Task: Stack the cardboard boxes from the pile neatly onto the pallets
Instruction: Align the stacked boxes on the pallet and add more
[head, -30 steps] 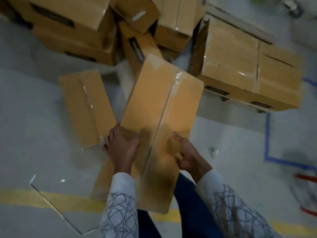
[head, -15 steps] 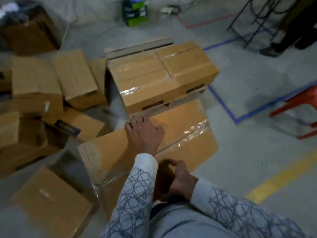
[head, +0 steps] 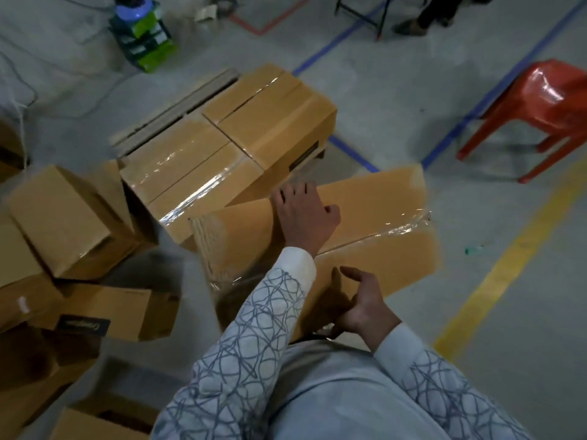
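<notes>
I hold a long taped cardboard box [head: 374, 217] in front of my body, lying crosswise just short of the pallet. My left hand [head: 305, 214] reaches over its top, fingers curled over the far edge. My right hand [head: 362, 304] grips the near edge, thumb on top. Two taped boxes [head: 197, 166] [head: 276, 119] lie side by side on the wooden pallet [head: 171, 106], whose far slats are bare. The pile of loose boxes [head: 63, 223] lies at the left, tumbled at odd angles.
A red plastic stool [head: 546, 100] stands at the right. Blue tape lines [head: 352, 152] and a yellow line [head: 508, 265] mark the grey floor. A green-labelled container [head: 143, 36] and cables lie beyond the pallet. Another person's feet [head: 422, 22] are at the top right.
My view swung from the pile to the pallet. The long box came up off the floor and turned crosswise. My left hand moved to its far edge, my right to its near edge.
</notes>
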Demonstrator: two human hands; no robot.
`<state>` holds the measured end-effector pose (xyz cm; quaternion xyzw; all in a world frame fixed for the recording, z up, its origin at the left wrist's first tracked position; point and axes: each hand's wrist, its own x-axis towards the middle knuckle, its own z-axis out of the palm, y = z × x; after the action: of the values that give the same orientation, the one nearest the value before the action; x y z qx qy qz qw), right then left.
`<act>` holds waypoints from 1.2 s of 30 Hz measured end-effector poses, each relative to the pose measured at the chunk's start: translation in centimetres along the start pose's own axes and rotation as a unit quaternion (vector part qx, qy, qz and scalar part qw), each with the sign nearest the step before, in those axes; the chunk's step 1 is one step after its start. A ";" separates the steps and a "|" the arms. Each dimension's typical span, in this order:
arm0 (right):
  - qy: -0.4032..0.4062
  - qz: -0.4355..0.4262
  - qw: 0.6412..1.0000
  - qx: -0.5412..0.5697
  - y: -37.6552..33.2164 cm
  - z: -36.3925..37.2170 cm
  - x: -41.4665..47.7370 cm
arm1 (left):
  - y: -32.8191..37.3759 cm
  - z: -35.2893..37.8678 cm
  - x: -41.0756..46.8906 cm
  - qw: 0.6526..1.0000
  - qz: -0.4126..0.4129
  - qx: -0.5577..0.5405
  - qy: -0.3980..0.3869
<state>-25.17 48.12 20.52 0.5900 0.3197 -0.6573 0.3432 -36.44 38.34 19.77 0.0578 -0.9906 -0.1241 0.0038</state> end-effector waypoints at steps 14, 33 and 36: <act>0.035 -0.007 0.991 0.127 -29.7 8.8 1.8 | 15.1 3.8 31.1 0.984 0.135 -0.007 -0.120; 0.022 -0.101 0.994 0.029 -80.5 15.4 4.7 | 34.5 7.8 74.9 0.992 -0.041 -0.085 -0.079; 0.007 -0.105 0.994 -0.018 -86.8 19.0 4.4 | 36.2 5.8 80.4 0.995 -0.068 -0.078 -0.013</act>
<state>-107.91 80.69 19.32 0.5517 0.3941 -0.6793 0.2808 -120.59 65.33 22.56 0.1226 -0.9716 -0.2022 -0.0129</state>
